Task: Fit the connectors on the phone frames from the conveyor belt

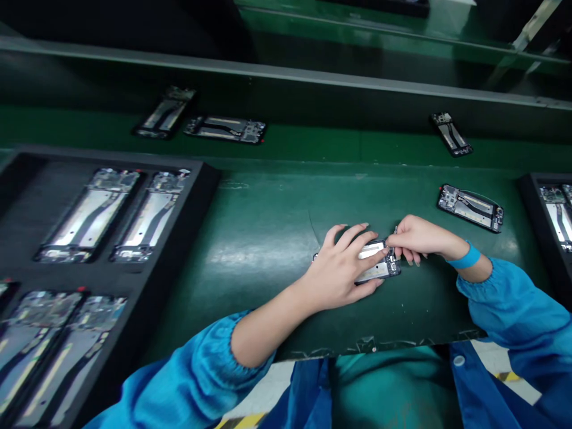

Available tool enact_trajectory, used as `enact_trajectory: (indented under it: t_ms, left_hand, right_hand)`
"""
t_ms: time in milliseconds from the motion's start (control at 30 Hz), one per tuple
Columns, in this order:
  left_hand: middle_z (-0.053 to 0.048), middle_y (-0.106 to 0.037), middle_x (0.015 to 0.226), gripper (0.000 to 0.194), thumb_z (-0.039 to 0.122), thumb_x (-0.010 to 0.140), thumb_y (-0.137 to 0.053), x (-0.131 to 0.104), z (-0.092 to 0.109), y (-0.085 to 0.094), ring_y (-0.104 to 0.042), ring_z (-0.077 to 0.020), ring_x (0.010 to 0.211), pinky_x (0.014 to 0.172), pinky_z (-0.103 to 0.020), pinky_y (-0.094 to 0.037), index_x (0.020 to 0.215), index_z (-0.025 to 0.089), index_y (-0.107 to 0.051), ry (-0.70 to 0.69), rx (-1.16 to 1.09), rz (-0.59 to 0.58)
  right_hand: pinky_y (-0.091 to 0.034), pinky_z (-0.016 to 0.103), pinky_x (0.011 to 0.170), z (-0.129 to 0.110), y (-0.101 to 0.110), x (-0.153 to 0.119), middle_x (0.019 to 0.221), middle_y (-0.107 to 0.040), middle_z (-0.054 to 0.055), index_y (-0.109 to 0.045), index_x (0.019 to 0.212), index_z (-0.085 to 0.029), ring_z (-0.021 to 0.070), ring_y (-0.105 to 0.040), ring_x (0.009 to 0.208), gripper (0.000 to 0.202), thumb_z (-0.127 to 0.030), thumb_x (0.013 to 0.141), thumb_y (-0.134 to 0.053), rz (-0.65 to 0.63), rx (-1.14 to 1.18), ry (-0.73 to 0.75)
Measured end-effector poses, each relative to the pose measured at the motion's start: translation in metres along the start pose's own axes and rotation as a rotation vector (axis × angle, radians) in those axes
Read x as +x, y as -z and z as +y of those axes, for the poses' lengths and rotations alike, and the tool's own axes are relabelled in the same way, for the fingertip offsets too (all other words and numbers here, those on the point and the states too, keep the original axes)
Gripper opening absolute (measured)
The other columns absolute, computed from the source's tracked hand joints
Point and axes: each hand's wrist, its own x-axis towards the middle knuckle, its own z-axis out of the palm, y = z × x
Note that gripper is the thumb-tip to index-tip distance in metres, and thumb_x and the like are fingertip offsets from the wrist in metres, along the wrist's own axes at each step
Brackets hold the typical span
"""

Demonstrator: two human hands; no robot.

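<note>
An opened phone (375,271) with its silver inner frame exposed lies crosswise on the green mat in front of me. My left hand (337,268) rests over its left part, thumb along the near edge and fingers across the top, holding it down; much of the phone is hidden beneath. At the phone's right end, my right hand (413,238) is closed in a pinch. A small shiny bit shows above those fingertips, but I cannot make out what they hold. A blue band (465,256) circles my right wrist. A thin dark wire (313,226) rises from beside the left hand.
At left stands a black foam tray (174,238) with several opened phones; another tray (531,220) is at the right edge. One opened phone (471,207) lies beyond my right hand. More lie along the back ledge, including one phone (226,129) at left and another (451,134) at right.
</note>
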Motion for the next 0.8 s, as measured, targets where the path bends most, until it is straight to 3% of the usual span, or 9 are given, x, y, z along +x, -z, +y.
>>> enact_trajectory:
  t_ms: [100, 167, 267, 333, 400, 500, 800]
  left_hand:
    - [-0.016, -0.057, 0.143, 0.049, 0.052, 0.095, -0.06, 0.001, 0.0, 0.003, -0.043, -0.0409, 0.139, 0.11, -0.063, -0.029, 0.137, 0.027, -0.065, 0.001, -0.035, 0.007]
    - [-0.014, -0.059, 0.139, 0.048, 0.053, 0.094, -0.061, -0.001, -0.006, 0.012, -0.049, -0.0378, 0.133, 0.108, -0.059, -0.033, 0.134, 0.028, -0.066, 0.059, -0.085, 0.015]
    - [-0.008, -0.072, 0.11, 0.03, 0.043, 0.098, -0.058, -0.01, -0.029, 0.033, -0.065, -0.0246, 0.102, 0.095, -0.044, -0.044, 0.116, 0.025, -0.075, 0.282, -0.219, -0.008]
    - [-0.003, -0.073, 0.091, 0.023, 0.035, 0.098, -0.059, -0.018, -0.047, 0.045, -0.067, -0.0179, 0.083, 0.081, -0.034, -0.047, 0.099, 0.023, -0.078, 0.385, -0.386, -0.091]
    - [-0.003, -0.073, 0.086, 0.021, 0.032, 0.095, -0.062, -0.024, -0.06, 0.052, -0.066, -0.0156, 0.077, 0.072, -0.028, -0.048, 0.091, 0.022, -0.079, 0.426, -0.548, -0.158]
    - [-0.003, -0.073, 0.085, 0.02, 0.032, 0.093, -0.064, -0.025, -0.066, 0.052, -0.067, -0.0156, 0.078, 0.071, -0.028, -0.049, 0.087, 0.02, -0.079, 0.441, -0.61, -0.147]
    - [-0.002, -0.077, 0.083, 0.021, 0.03, 0.094, -0.063, -0.013, -0.067, 0.043, -0.068, -0.0166, 0.082, 0.081, -0.033, -0.049, 0.084, 0.021, -0.079, 0.315, -0.584, -0.116]
  right_hand:
    - [-0.033, 0.015, 0.028, -0.003, -0.001, 0.001, 0.043, -0.062, 0.002, -0.064, 0.056, -0.015, 0.0084, -0.054, 0.033, 0.028, -0.02, 0.082, -0.055, 0.0, 0.0, -0.021]
    - [-0.034, 0.015, 0.029, -0.005, -0.003, 0.001, 0.044, -0.063, 0.002, -0.063, 0.055, -0.015, 0.0087, -0.055, 0.033, 0.029, -0.017, 0.082, -0.053, 0.003, -0.008, -0.025]
    - [-0.035, 0.016, 0.03, -0.003, -0.004, 0.002, 0.051, -0.069, 0.006, -0.064, 0.054, -0.015, 0.0095, -0.058, 0.036, 0.031, -0.017, 0.082, -0.052, -0.014, -0.011, -0.03]
    - [-0.037, 0.016, 0.03, 0.0, -0.004, 0.002, 0.056, -0.072, 0.008, -0.067, 0.055, -0.014, 0.0104, -0.06, 0.038, 0.031, -0.018, 0.082, -0.053, -0.028, 0.003, -0.043]
    - [-0.039, 0.016, 0.031, 0.002, -0.003, 0.003, 0.056, -0.072, 0.009, -0.069, 0.056, -0.014, 0.0119, -0.063, 0.04, 0.03, -0.019, 0.082, -0.054, -0.034, 0.019, -0.06]
    - [-0.041, 0.016, 0.032, 0.002, -0.001, 0.004, 0.056, -0.072, 0.01, -0.069, 0.056, -0.013, 0.0134, -0.066, 0.043, 0.031, -0.019, 0.083, -0.055, -0.05, 0.033, -0.084]
    - [-0.043, 0.016, 0.032, 0.002, -0.001, 0.003, 0.054, -0.071, 0.01, -0.068, 0.054, -0.014, 0.0146, -0.067, 0.046, 0.031, -0.02, 0.082, -0.058, -0.038, 0.04, -0.088]
